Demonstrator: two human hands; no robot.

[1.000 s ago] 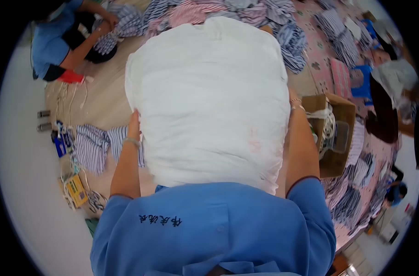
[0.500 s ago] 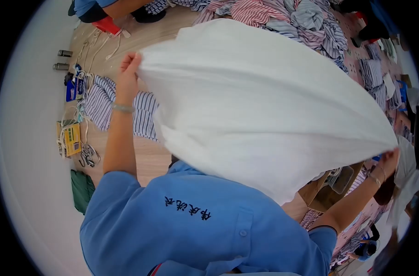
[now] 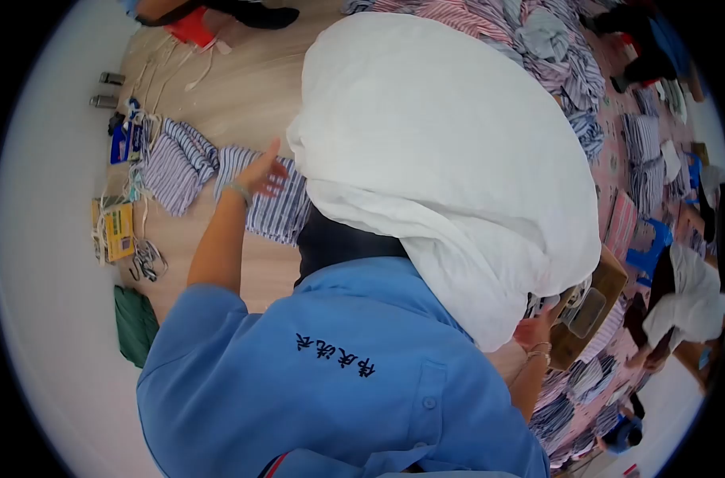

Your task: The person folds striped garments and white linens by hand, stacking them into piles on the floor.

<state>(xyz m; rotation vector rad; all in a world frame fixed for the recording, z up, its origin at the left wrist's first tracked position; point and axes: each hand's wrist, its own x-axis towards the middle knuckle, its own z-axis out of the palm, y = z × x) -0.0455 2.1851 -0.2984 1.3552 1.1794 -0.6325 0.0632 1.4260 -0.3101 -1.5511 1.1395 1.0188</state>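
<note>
A large white cloth (image 3: 450, 143), like a sheet, billows in folds in front of my body. My left hand (image 3: 265, 174) is open, its fingers spread, apart from the cloth and above a folded blue-and-white striped garment (image 3: 273, 209). At the cloth's lower right edge is my right hand (image 3: 534, 328), beside a cardboard box (image 3: 609, 291). Its fingers are small and partly covered, so I cannot see whether they grip the cloth.
More folded striped clothes (image 3: 175, 163) lie on the wooden floor (image 3: 227, 80) to the left. A big heap of striped clothes (image 3: 566, 72) spreads at the back. Cords, a yellow box (image 3: 117, 231) and a green cloth (image 3: 134, 325) line the left wall. Other people crouch or sit around.
The white cloth was stretched wide between both hands; now it is bunched and puffed up. My left hand has let go and moved down. My right hand has come inward to the left.
</note>
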